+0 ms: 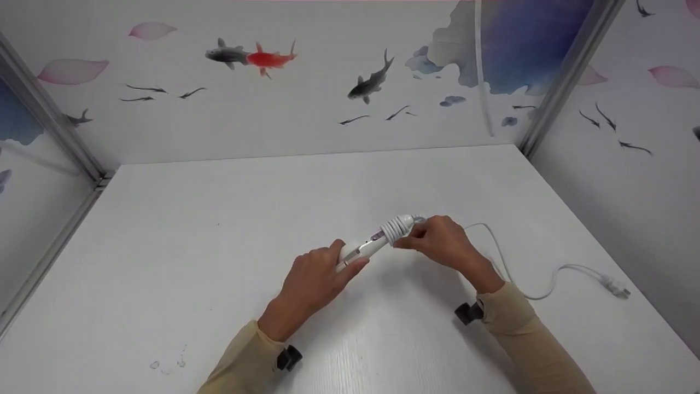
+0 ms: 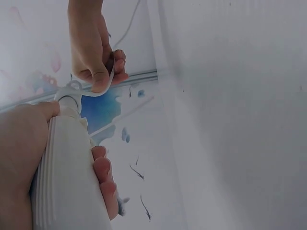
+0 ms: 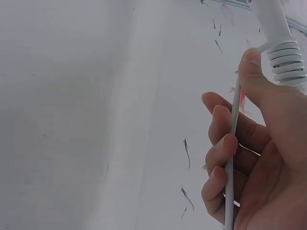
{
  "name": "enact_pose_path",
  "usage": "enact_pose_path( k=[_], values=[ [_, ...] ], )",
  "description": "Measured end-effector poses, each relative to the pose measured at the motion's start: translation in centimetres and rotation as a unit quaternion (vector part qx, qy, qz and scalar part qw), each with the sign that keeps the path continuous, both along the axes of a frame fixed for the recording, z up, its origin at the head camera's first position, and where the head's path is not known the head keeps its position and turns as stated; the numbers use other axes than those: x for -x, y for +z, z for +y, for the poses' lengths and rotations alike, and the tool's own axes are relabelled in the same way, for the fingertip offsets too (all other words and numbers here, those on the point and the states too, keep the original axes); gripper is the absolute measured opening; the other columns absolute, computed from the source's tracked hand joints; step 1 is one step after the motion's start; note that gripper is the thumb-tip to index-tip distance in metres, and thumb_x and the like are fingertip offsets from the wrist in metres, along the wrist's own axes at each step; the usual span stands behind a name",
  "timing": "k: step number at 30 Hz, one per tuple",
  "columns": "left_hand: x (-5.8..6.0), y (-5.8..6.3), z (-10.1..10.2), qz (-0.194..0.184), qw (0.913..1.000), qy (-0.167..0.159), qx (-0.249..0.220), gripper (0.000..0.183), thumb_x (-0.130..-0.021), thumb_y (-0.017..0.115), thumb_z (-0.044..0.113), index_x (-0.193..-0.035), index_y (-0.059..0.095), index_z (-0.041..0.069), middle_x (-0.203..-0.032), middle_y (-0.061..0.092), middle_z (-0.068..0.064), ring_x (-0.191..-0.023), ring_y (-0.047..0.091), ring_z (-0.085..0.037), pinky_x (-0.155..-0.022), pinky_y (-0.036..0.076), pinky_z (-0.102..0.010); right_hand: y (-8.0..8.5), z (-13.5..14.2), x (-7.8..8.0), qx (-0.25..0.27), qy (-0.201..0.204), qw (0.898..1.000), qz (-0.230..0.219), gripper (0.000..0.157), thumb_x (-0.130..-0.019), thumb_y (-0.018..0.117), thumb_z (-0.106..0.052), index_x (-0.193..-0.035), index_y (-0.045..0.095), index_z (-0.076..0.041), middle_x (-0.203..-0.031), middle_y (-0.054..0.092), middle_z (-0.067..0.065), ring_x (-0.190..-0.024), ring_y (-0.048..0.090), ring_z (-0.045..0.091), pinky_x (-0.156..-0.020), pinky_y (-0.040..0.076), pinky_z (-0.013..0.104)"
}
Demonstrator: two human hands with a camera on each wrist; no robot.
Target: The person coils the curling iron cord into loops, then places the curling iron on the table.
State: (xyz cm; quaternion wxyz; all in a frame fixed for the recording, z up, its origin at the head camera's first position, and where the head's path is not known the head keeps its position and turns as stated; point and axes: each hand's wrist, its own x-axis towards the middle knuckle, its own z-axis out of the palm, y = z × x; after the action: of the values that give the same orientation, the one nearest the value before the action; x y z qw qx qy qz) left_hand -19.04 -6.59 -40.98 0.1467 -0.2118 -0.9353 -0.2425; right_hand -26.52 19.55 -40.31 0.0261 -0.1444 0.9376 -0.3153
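Note:
A slim white hair iron (image 1: 367, 247) is held tilted over the table, its cord end up and to the right. My left hand (image 1: 317, 273) grips its body, thumb along the near side. Several turns of white power cord (image 1: 395, 227) are wound tightly round the cord end. Just beside that coil, my right hand (image 1: 443, 241) holds the loose cord. In the right wrist view the cord (image 3: 233, 115) runs from under the thumb down through the curled fingers. The left wrist view shows the hair iron's ridged white body (image 2: 72, 167) up close, fingertips wrapping its far side.
The rest of the cord trails over the white table (image 1: 164, 262) to a two-pronged plug (image 1: 615, 285) near the right edge. Panels printed with fish (image 1: 273, 58) and petals stand at the back and sides. Small dark marks (image 1: 181, 363) show at the table's front left.

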Motion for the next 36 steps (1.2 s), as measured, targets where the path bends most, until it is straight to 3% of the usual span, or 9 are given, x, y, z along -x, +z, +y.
enact_pose_path(
  k=[6,11,15,20,26,36],
  values=[
    [0.0,-0.3,0.0,0.002,0.9994,-0.028,0.023,0.044,-0.098,0.060,0.048,-0.098,0.061,0.004,-0.062,0.049,0.001,-0.053,0.038,-0.008,-0.048,0.031,-0.020,-0.6,0.5,0.3,0.039,0.054,0.997,0.032,0.015,-0.085,0.079,-0.011,-0.099,0.074,-0.006,-0.099,0.075,0.009,-0.090,0.067,0.019,-0.079,0.052,0.037],
    [-0.2,0.1,-0.1,-0.035,0.9977,-0.054,0.024,0.047,-0.099,0.057,0.050,-0.101,0.062,0.004,-0.066,0.052,0.000,-0.054,0.040,-0.008,-0.049,0.032,-0.020,-0.8,1.4,0.4,-0.022,0.048,0.995,0.087,0.011,-0.081,0.079,0.000,-0.091,0.074,-0.003,-0.092,0.075,0.010,-0.085,0.068,0.024,-0.078,0.053,0.044],
    [-0.2,0.3,-0.1,-0.066,0.9953,-0.066,0.026,0.047,-0.098,0.057,0.053,-0.103,0.062,0.006,-0.068,0.055,0.000,-0.056,0.043,-0.009,-0.051,0.034,-0.021,-0.9,1.9,0.7,-0.065,0.015,0.992,0.104,0.007,-0.082,0.080,-0.010,-0.085,0.077,-0.005,-0.084,0.076,0.009,-0.077,0.068,0.023,-0.069,0.054,0.040],
    [-0.3,0.3,0.0,-0.104,0.9896,-0.081,0.057,0.048,-0.097,0.056,0.056,-0.106,0.062,0.009,-0.071,0.057,0.000,-0.058,0.045,-0.010,-0.053,0.035,-0.023,-0.8,1.9,0.9,-0.014,-0.008,0.998,0.053,0.025,-0.081,0.082,-0.036,-0.084,0.078,-0.011,-0.082,0.074,0.004,-0.074,0.060,0.017,-0.063,0.048,0.030],
    [-0.4,-0.1,0.4,-0.132,0.9838,-0.090,0.081,0.048,-0.097,0.057,0.056,-0.111,0.062,0.010,-0.072,0.056,0.000,-0.059,0.045,-0.011,-0.055,0.035,-0.023,0.0,1.1,0.2,0.022,0.024,0.997,0.073,0.019,-0.085,0.080,-0.027,-0.095,0.077,-0.011,-0.090,0.073,0.002,-0.078,0.056,0.016,-0.070,0.048,0.030],
    [-0.3,-0.2,0.6,-0.151,0.9815,-0.087,0.078,0.048,-0.095,0.060,0.055,-0.112,0.063,0.010,-0.073,0.056,0.000,-0.061,0.046,-0.011,-0.056,0.035,-0.024,1.7,-0.4,-1.3,0.071,0.024,0.987,0.141,0.017,-0.084,0.082,-0.022,-0.097,0.078,-0.012,-0.086,0.070,0.000,-0.075,0.054,0.013,-0.067,0.045,0.023]
  ],
)
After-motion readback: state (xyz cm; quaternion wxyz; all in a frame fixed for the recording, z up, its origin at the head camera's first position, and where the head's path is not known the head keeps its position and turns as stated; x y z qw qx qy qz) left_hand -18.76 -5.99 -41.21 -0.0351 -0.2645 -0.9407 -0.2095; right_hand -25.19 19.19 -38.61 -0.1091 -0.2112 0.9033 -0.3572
